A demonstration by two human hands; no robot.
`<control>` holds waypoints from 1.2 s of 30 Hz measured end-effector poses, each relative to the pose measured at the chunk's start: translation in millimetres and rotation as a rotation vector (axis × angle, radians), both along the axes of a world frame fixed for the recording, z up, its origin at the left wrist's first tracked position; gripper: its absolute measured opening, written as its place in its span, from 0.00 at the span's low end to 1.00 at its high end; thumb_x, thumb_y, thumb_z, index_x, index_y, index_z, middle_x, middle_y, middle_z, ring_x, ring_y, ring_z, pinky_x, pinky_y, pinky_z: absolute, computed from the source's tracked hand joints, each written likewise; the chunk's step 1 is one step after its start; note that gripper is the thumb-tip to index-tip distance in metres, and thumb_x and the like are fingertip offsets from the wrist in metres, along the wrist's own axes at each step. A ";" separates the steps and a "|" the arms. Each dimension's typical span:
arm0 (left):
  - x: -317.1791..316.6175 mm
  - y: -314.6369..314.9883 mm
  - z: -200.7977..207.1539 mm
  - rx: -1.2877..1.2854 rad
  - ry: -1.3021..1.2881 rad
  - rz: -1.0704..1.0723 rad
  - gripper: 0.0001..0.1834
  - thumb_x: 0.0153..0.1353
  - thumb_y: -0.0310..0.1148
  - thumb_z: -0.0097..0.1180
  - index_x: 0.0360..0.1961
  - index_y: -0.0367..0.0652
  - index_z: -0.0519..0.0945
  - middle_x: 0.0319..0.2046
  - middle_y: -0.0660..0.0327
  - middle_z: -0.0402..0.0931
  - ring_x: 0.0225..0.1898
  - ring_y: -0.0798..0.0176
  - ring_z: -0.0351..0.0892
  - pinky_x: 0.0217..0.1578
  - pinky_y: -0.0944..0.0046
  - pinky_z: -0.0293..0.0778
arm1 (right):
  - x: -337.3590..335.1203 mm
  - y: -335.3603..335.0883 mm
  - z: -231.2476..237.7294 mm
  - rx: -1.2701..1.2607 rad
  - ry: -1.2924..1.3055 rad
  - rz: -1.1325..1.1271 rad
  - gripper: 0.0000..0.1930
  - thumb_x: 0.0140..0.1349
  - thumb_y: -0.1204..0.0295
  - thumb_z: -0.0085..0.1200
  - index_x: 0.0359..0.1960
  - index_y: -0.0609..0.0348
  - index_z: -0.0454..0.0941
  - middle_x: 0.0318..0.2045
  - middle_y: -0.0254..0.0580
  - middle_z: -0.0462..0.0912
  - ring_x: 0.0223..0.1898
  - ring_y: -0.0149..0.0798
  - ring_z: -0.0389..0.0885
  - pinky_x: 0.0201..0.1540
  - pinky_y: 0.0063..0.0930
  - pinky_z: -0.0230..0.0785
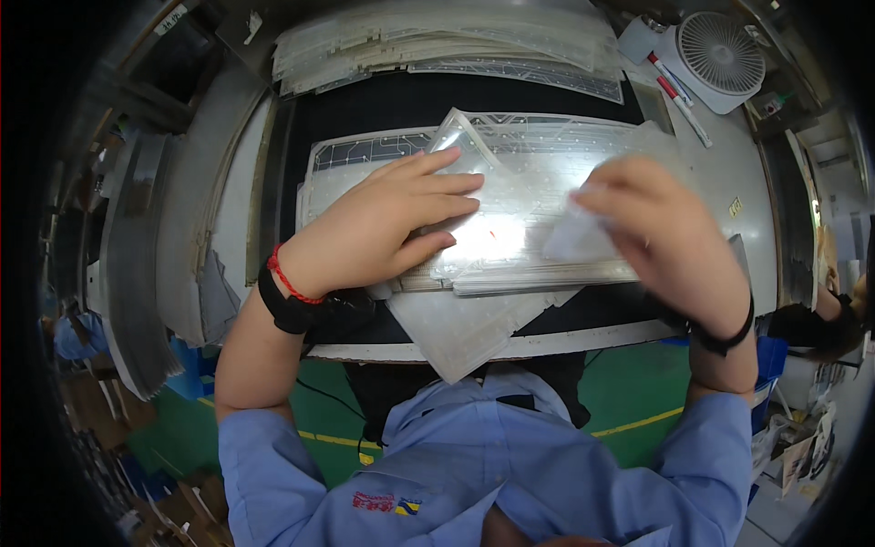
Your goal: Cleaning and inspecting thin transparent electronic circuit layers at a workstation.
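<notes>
In front of me lies a stack of clear plastic sheets [547, 155] printed with circuit-like lines and dots. My left hand [392, 205] rests on the stack's left part, fingers stretched out and spread. A bright glare covers the sheets beside its fingertips. Over the right part is my right hand [652, 214], its fingers closed on a white cloth or tissue [581, 232], slightly blurred. Whether the cloth touches the top sheet I cannot tell. A translucent sheet [456, 337] pokes out under the stack, its corner hanging over the table's front edge.
A larger pile of similar sheets [437, 46] lies at the back of the black mat [328, 108]. At the back right stand a white fan [720, 56] and red-capped markers [676, 91]. More stacked sheets [137, 255] are at the left. Another person's arm [828, 305] shows at far right.
</notes>
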State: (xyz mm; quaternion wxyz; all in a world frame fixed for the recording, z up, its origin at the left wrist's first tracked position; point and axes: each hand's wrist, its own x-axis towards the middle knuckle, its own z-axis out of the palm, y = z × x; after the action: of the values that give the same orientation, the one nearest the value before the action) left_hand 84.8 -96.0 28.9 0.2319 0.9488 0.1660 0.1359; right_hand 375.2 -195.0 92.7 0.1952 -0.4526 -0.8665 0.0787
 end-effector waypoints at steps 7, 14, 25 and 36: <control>-1.0 -1.9 -4.4 0.006 -0.012 0.003 0.22 0.60 0.29 0.60 0.57 0.40 0.79 0.64 0.54 0.72 0.71 0.41 0.60 0.68 0.45 0.58 | -38.7 -9.7 -27.1 -0.046 -0.034 0.146 0.14 0.52 0.77 0.54 0.43 0.65 0.78 0.39 0.45 0.77 0.41 0.48 0.77 0.43 0.38 0.73; -5.0 -1.3 -5.2 0.007 -0.015 0.006 0.22 0.60 0.29 0.61 0.56 0.40 0.79 0.64 0.54 0.72 0.71 0.40 0.59 0.68 0.45 0.59 | -43.2 -8.8 -43.2 -0.066 0.053 -0.016 0.19 0.50 0.86 0.58 0.46 0.60 0.81 0.42 0.46 0.79 0.43 0.49 0.80 0.43 0.37 0.75; -5.6 -2.3 -1.6 -0.074 -0.030 -0.026 0.38 0.45 0.44 0.74 0.60 0.47 0.78 0.67 0.56 0.69 0.74 0.40 0.52 0.70 0.42 0.53 | -30.3 -27.5 -42.8 -0.094 0.245 -0.172 0.18 0.50 0.85 0.57 0.44 0.61 0.81 0.41 0.47 0.80 0.42 0.50 0.80 0.44 0.37 0.74; -27.3 21.8 9.4 -0.200 -0.193 0.043 0.44 0.46 0.43 0.76 0.64 0.43 0.73 0.67 0.53 0.66 0.70 0.47 0.61 0.69 0.48 0.55 | 116.0 18.7 3.5 0.313 0.224 -0.574 0.14 0.63 0.75 0.58 0.50 0.64 0.81 0.44 0.41 0.83 0.45 0.32 0.80 0.51 0.22 0.69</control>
State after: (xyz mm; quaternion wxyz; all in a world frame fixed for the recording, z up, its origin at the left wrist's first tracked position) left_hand 57.5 -74.2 38.3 0.3372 0.8997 0.1757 0.2143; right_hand 491.2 -176.2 96.1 0.3702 -0.6311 -0.6787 -0.0641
